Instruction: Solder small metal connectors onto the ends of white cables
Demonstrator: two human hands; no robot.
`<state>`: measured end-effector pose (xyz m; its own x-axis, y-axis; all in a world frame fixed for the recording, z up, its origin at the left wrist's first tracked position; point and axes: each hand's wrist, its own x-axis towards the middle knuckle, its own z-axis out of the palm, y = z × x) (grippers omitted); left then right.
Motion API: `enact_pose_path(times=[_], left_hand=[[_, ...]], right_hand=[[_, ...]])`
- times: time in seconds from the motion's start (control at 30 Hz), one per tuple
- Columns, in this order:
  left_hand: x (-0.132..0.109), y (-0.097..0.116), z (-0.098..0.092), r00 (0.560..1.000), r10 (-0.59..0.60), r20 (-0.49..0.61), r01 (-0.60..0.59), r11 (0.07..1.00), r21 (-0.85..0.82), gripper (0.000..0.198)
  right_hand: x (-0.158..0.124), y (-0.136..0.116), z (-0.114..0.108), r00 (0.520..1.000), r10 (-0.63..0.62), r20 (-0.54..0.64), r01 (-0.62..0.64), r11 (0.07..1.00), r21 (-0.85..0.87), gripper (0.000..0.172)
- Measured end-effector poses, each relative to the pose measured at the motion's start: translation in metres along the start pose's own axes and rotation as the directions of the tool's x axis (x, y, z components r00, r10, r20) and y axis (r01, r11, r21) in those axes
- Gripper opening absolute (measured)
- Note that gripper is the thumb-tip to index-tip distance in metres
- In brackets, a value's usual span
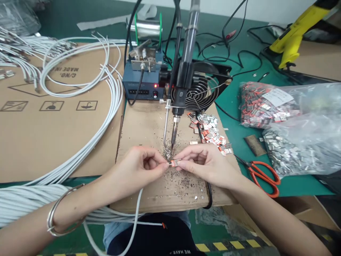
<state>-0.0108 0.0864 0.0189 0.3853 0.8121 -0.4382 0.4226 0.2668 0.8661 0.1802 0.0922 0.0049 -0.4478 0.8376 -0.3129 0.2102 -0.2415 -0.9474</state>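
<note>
My left hand point(145, 164) pinches the end of a white cable point(138, 202), which hangs down below the hand. My right hand point(206, 163) grips a small orange-and-silver connector point(175, 163) between thumb and fingers. The cable end and the connector meet just below the tip of a soldering iron point(173, 133), mounted upright on a stand. A thin metal feed tube point(166, 124) ends beside the iron tip. Solder bits lie scattered on the cardboard around them. Whether the wires touch the connector's contacts is too small to tell.
Loose connectors point(210, 129) lie right of the iron, near a fan point(197, 89). Behind stands a blue solder feeder point(142, 83). Bagged connectors point(269, 106) and orange-handled scissors point(266, 177) are at right. Bundled white cables point(106, 121) cover the left side.
</note>
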Motion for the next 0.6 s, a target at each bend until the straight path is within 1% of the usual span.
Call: enact_pose_path(times=[0.13, 0.27, 0.37, 0.47, 0.53, 0.6], left_hand=[[-0.016, 0.008, 0.008, 0.998, 0.028, 0.048, -0.029, 0.999, 0.02, 0.016], [-0.033, 0.007, 0.019, 0.992, 0.023, 0.127, -0.026, 0.999, 0.02, 0.014], [-0.043, 0.003, 0.027, 0.992, 0.054, 0.11, -0.05, 0.998, -0.038, 0.012], [-0.05, -0.001, 0.033, 0.996, 0.069, 0.063, -0.06, 0.989, -0.136, 0.01], [-0.053, -0.006, 0.039, 0.997, 0.065, 0.045, -0.054, 0.977, -0.204, 0.011], [-0.057, -0.016, 0.05, 0.996, 0.074, 0.058, -0.061, 0.979, -0.195, 0.014]], right_hand=[[-0.022, -0.008, 0.0, 0.999, -0.051, 0.006, 0.051, 0.999, -0.003, 0.009], [-0.042, -0.009, 0.001, 0.996, -0.078, 0.034, 0.075, 0.995, 0.063, 0.008], [-0.051, -0.006, 0.005, 0.995, -0.088, 0.048, 0.08, 0.987, 0.143, 0.006], [-0.057, -0.001, 0.012, 0.994, -0.109, 0.013, 0.104, 0.977, 0.187, 0.005], [-0.062, 0.002, 0.016, 0.991, -0.132, -0.018, 0.133, 0.976, 0.172, 0.007], [-0.07, 0.007, 0.017, 0.986, -0.162, -0.026, 0.163, 0.984, 0.068, 0.01]])
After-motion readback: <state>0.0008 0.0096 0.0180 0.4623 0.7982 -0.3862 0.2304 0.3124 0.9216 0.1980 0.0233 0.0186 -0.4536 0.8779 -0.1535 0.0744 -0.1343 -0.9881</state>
